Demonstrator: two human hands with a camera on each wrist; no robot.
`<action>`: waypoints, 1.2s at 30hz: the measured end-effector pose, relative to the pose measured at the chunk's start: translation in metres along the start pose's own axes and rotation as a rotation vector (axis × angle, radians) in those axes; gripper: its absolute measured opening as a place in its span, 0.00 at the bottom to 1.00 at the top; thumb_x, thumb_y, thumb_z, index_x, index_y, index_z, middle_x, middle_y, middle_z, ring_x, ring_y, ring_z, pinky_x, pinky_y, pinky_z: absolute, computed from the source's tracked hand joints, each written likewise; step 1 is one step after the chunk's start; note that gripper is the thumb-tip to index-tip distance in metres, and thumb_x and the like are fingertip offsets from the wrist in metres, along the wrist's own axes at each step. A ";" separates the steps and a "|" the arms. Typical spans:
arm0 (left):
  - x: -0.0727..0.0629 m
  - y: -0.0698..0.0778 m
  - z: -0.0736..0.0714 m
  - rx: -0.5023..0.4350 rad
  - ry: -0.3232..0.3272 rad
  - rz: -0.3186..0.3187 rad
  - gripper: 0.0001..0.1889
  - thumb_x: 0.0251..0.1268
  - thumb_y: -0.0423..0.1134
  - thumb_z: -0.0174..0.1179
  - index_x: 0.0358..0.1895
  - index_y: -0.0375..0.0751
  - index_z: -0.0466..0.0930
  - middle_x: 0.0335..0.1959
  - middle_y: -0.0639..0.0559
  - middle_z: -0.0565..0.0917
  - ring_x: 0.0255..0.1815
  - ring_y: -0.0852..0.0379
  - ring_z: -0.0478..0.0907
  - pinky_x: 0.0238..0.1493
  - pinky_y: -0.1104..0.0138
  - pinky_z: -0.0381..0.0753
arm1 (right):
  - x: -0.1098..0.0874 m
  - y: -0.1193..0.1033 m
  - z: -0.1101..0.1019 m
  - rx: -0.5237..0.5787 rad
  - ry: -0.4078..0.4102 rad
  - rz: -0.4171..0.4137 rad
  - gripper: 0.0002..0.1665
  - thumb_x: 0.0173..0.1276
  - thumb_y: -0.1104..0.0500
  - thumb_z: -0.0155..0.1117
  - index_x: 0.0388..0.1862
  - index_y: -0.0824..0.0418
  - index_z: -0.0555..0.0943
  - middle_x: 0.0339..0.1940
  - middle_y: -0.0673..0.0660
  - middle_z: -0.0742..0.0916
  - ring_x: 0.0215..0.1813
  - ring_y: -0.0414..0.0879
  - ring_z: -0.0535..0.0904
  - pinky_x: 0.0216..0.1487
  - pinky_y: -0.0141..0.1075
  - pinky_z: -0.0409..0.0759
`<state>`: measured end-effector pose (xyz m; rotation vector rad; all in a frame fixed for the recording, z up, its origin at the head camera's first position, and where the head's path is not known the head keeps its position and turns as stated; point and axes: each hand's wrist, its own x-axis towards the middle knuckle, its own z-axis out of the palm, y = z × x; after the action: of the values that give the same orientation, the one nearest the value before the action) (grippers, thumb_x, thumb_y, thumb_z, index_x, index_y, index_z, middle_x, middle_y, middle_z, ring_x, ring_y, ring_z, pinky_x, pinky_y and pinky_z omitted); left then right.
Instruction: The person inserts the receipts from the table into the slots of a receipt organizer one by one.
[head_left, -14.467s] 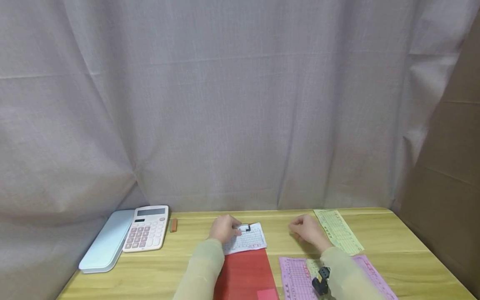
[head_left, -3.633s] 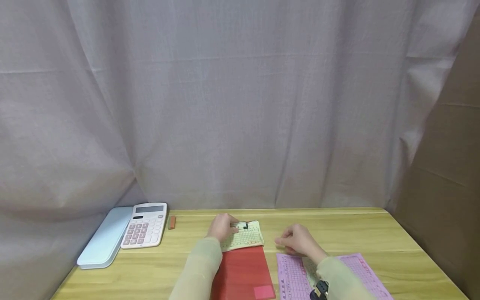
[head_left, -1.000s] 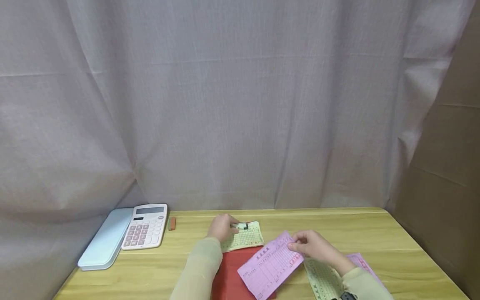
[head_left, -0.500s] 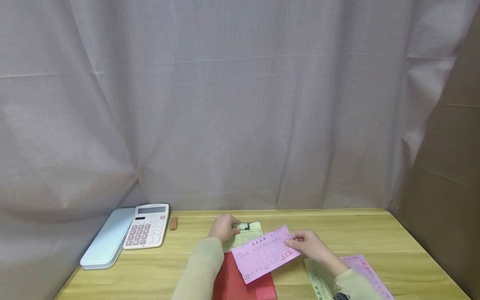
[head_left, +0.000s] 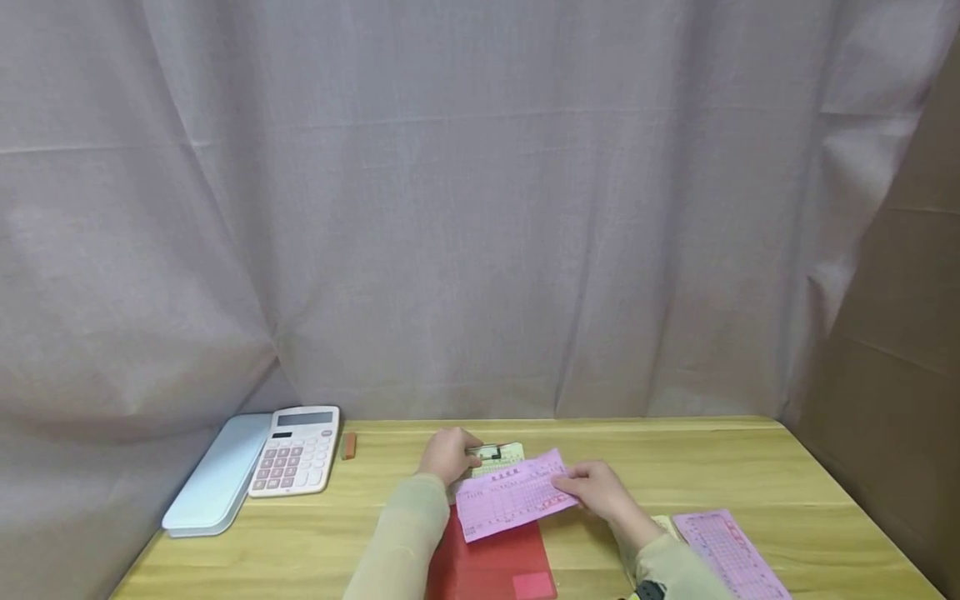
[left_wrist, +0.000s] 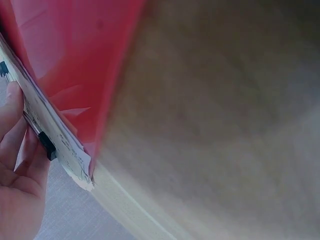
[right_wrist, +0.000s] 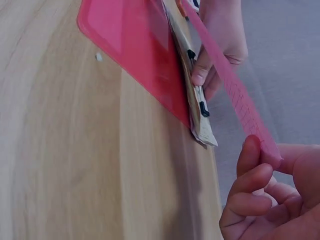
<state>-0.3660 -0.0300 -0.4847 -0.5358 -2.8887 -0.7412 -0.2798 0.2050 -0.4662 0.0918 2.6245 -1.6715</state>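
My left hand (head_left: 446,456) grips the metal clip (head_left: 495,454) at the far end of a red folder (head_left: 487,557); its thumb lies on the bar in both wrist views. Under the clip is a stack of papers (left_wrist: 60,135), topped by a pale yellow-green form (head_left: 507,455). Between the thumb and fingers of my right hand (head_left: 600,492), a pink printed form (head_left: 510,500) is pinched by its right edge. It slants over the folder and covers part of the yellow-green form. Seen edge-on in the right wrist view, the pink form stands apart from the stack.
Another pink form (head_left: 727,554) lies at the right, with a yellowish paper (head_left: 664,523) partly hidden under my right forearm. A calculator (head_left: 296,450), a light blue case (head_left: 213,479) and a small orange-brown block (head_left: 349,446) sit at the left. A grey curtain (head_left: 480,250) hangs behind.
Earlier the clipped stack had a white form on top, then a yellow-green one. My right hand has picked up the pink form and brought it left over the stack, turning it flatter. The left hand stays.
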 end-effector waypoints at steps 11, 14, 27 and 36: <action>0.003 -0.002 0.001 0.044 0.015 0.042 0.13 0.48 0.39 0.72 0.40 0.45 0.88 0.39 0.52 0.88 0.46 0.51 0.83 0.49 0.60 0.79 | 0.006 0.001 0.025 0.089 0.055 0.090 0.09 0.57 0.64 0.65 0.30 0.72 0.81 0.12 0.49 0.74 0.13 0.37 0.63 0.15 0.25 0.63; 0.003 -0.003 0.002 0.053 0.018 0.051 0.13 0.48 0.39 0.72 0.40 0.45 0.88 0.39 0.52 0.88 0.45 0.52 0.83 0.50 0.60 0.79 | 0.008 0.002 0.031 0.121 0.073 0.107 0.11 0.57 0.64 0.66 0.32 0.74 0.81 0.12 0.48 0.72 0.14 0.36 0.62 0.15 0.24 0.62; 0.003 -0.001 0.000 0.047 0.004 0.040 0.13 0.47 0.39 0.72 0.40 0.45 0.88 0.39 0.52 0.88 0.46 0.51 0.83 0.50 0.60 0.79 | 0.013 -0.001 0.048 0.155 0.018 0.136 0.07 0.59 0.65 0.65 0.27 0.69 0.78 0.11 0.48 0.73 0.12 0.35 0.64 0.14 0.23 0.64; 0.004 -0.003 -0.002 0.036 -0.012 0.044 0.14 0.47 0.40 0.72 0.41 0.46 0.88 0.40 0.52 0.88 0.47 0.51 0.83 0.52 0.59 0.78 | 0.021 -0.003 0.055 0.161 -0.004 0.150 0.07 0.59 0.65 0.64 0.28 0.70 0.77 0.11 0.49 0.74 0.12 0.35 0.66 0.13 0.23 0.67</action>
<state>-0.3710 -0.0316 -0.4837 -0.5995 -2.8846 -0.6807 -0.3015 0.1551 -0.4880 0.2806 2.4081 -1.8240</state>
